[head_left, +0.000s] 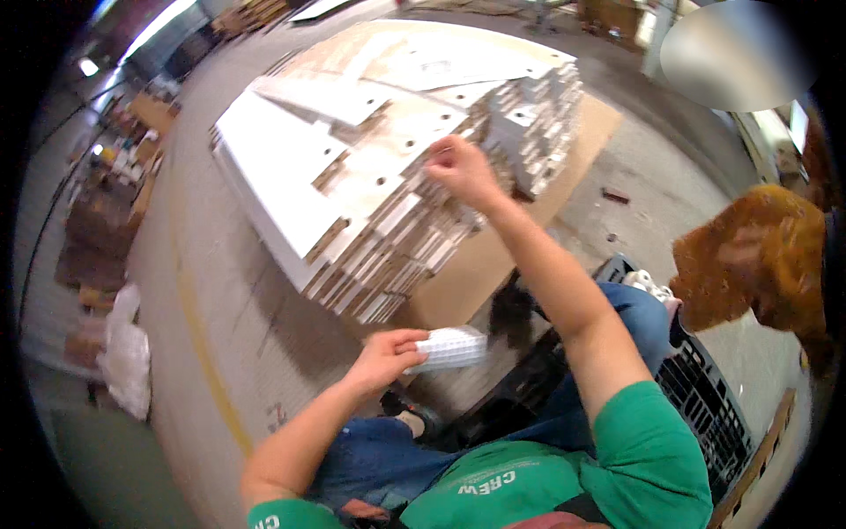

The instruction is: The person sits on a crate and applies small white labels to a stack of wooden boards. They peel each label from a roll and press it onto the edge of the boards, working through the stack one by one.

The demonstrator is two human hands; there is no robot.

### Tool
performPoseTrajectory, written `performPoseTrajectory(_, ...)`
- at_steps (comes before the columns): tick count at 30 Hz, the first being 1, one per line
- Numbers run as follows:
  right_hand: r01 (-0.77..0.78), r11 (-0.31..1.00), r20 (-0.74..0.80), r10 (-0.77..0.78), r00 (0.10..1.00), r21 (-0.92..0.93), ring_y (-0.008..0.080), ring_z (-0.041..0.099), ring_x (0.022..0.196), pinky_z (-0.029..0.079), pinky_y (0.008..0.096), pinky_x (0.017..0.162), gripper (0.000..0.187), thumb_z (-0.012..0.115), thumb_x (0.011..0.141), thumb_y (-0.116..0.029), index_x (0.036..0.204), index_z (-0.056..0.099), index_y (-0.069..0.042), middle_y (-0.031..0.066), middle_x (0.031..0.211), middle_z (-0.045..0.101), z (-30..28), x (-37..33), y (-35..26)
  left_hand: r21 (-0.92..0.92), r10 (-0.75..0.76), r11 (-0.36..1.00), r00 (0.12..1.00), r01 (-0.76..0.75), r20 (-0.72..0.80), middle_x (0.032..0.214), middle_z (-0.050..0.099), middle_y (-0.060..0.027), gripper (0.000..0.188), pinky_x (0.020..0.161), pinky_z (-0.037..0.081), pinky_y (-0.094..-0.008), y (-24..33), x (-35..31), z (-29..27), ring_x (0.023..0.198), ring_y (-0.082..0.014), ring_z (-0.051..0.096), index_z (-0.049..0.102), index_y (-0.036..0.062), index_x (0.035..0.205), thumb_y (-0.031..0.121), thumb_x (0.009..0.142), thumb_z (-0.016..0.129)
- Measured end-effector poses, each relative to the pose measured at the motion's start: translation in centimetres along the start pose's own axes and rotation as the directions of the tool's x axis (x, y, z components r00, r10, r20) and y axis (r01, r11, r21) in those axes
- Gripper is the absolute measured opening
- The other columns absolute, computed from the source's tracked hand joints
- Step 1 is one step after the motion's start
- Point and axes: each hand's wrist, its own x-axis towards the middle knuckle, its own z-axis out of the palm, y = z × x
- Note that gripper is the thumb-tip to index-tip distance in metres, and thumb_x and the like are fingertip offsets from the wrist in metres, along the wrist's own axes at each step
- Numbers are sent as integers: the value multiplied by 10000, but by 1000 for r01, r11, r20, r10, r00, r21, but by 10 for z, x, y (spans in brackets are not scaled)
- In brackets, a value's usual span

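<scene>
Grey concrete floor (220, 326) with a painted yellow line (194, 310).
Directly on it: a flat brown sheet (460, 291) showing beneath a stack of white-faced, brown-edged boards (286, 167), a black plastic grid pallet (705, 392), a small dark-red block (615, 196).

Free room for a reach extends over the concrete floor (229, 273) at left of centre, bounded by the stack of white boards (278, 163) at upper centre and a white plastic heap (125, 361) at far left. A gap separates the left hand (383, 361) from the stack. At right, the right forearm (560, 273), black slotted pallet (709, 397) and mottled brown object (749, 256) obstruct passage.
</scene>
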Motion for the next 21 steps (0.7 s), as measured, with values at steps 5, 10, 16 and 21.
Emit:
performPoseTrajectory(5, -16, 999, -106, 11, 994, -40, 144, 620, 762, 497, 275, 709, 287, 635, 731, -100, 974, 529, 8, 87, 827, 648, 12, -3, -6, -2, -17, 1000, 1000, 17, 6, 1052, 632, -94, 384, 859, 452, -269, 3, 2, -5, 938, -138, 590, 546, -23, 1176, 4, 799, 612)
performPoseTrajectory(10, 29, 991, -201, -54, 978, -127, 158, 623, 742, 503, 282, 692, 275, 658, 733, -117, 950, 533, -3, 82, 798, 644, 23, -6, -3, -17, 11, 1000, 999, -10, 48, 1047, 634, -91, 366, 850, 453, -265, -2, 6, -9, 935, -130, 588, 553, -18, 1170, 12, 809, 607)
performPoseTrajectory(16, -2, 927, -247, -98, 964, -375, 234, 642, 720, 501, 338, 669, 237, 683, 720, -165, 860, 553, -25, 120, 771, 640, -6, 3, -1, 5, -12, 1000, 999, 11, 37, 1036, 639, -88, 359, 824, 457, -252, 4, -2, -6, 927, -119, 585, 549, -17, 1175, 28, 823, 600)
performPoseTrajectory(21, -122, 969, 150, 91, 984, 216, 80, 557, 776, 466, 229, 712, 158, 642, 758, -6, 870, 532, -26, -5, 820, 568, -11, -9, 10, -27, 11, 1000, 999, -10, 42, 1014, 647, -79, 376, 792, 453, -242, -1, 2, -7, 892, -101, 574, 536, -10, 1194, 57, 830, 603)
